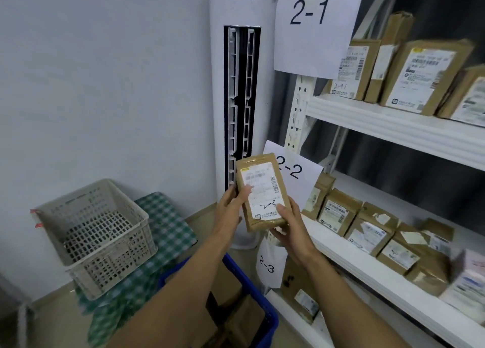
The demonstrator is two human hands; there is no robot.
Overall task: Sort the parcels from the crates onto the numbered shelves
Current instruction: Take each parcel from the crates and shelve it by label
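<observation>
Both hands grip one brown parcel [263, 193], left hand [232, 206] at its edge, right hand [291, 229] beneath, label tilted upward apparently to read its handwritten 2-3 against the 2-3 sign [267, 265] below.

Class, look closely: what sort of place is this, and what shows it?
Probably a parcel sorting room: shelves with numbered paper signs, rows of labelled parcels on them, and a held parcel marked 2-3 near a blue crate.
</observation>
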